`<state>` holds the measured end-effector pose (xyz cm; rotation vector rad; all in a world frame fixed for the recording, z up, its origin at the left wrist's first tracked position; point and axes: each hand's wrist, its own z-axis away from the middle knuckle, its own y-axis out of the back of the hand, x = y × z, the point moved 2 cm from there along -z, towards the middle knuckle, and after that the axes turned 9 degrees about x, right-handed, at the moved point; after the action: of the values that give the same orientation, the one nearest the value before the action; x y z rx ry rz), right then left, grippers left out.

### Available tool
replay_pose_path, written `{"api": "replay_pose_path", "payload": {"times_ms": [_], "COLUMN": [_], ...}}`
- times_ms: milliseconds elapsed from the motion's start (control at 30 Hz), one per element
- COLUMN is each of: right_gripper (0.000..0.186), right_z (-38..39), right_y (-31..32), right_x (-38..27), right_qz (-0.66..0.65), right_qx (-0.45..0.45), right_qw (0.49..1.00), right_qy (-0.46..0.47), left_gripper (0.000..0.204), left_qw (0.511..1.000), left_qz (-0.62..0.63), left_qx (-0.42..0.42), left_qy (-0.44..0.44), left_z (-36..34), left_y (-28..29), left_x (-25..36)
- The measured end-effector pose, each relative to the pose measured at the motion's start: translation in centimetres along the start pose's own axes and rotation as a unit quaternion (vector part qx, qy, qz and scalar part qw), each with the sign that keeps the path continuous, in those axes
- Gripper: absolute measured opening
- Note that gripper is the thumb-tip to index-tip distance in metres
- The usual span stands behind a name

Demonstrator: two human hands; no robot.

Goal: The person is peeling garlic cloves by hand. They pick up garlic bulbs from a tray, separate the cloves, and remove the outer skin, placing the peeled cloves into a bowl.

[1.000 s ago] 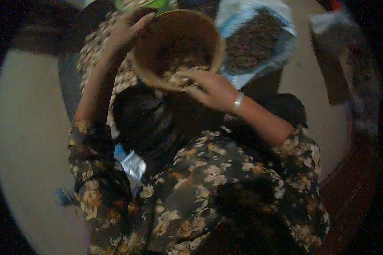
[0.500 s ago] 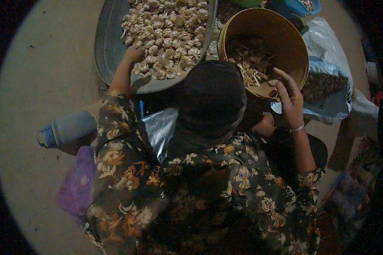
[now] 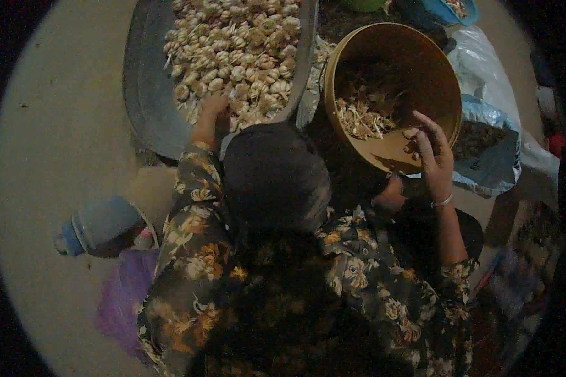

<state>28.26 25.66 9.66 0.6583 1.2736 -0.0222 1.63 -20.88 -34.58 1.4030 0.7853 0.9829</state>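
My left hand (image 3: 214, 108) reaches into the lower part of a heap of pale garlic bulbs (image 3: 233, 44) in a large grey tray (image 3: 148, 75); its fingertips are hidden among them. My right hand (image 3: 434, 151) is raised at the near right of a tan bucket (image 3: 396, 151), index finger stretched, the others bent and apart, with nothing clearly held. The bucket is tilted toward me and holds dry stalks and papery scraps (image 3: 365, 116). A dark, rounded, cloth-covered shape (image 3: 273, 176) lies between my arms.
Behind the bucket at right lie white and blue plastic sacks (image 3: 481, 63), one holding dark small pieces (image 3: 484, 141). A blue bowl (image 3: 431, 12) and green container (image 3: 361, 3) are at the back. A grey-blue jug (image 3: 107, 226) and purple bag (image 3: 122, 295) lie at left.
Since a second ago my left hand has left the bucket's rim for the garlic, moving lower just now. My right hand has withdrawn from the scraps and risen upright. The view has shifted.
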Motion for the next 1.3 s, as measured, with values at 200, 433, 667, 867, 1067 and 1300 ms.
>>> {"api": "replay_pose_path", "payload": {"times_ms": [200, 433, 667, 867, 1067, 1300], "right_gripper": [0.03, 0.031, 0.032, 0.049, 0.054, 0.054], "right_z": [-0.5, -0.4, -2.8, -2.9, -2.8, -3.2], "right_y": [-0.3, -0.3, -1.2, -1.3, -0.6, 1.4], "right_x": [0.5, -0.7, 0.1, -0.2, 0.2, 2.0], "right_qz": [-0.027, -0.064, -0.233, -0.342, -0.47, -0.428], "right_qx": [-0.012, -0.003, -0.05, -0.093, -0.057, 0.059], "right_qw": [0.999, 0.998, 0.971, 0.934, 0.881, 0.894], "right_qy": [-0.02, -0.009, -0.029, -0.054, 0.009, 0.118], "left_gripper": [0.041, 0.042, 0.042, 0.035, 0.034, 0.045], "left_qw": [0.973, 0.653, 0.539, 0.687, 0.698, 0.769], "left_qz": [0.107, 0.634, 0.829, 0.663, 0.617, 0.598], "left_qx": [-0.02, -0.033, -0.143, -0.133, -0.141, 0.013], "left_qy": [0.203, 0.413, -0.035, -0.265, -0.335, -0.224], "left_z": [0.8, -2.1, -4.2, -3.4, -1.8, -1.5], "left_y": [2.9, 20.7, 36.5, 43.3, 45.3, 43.2], "left_x": [1.9, 10.8, 23.9, 33.4, 40.1, 42.2]}}
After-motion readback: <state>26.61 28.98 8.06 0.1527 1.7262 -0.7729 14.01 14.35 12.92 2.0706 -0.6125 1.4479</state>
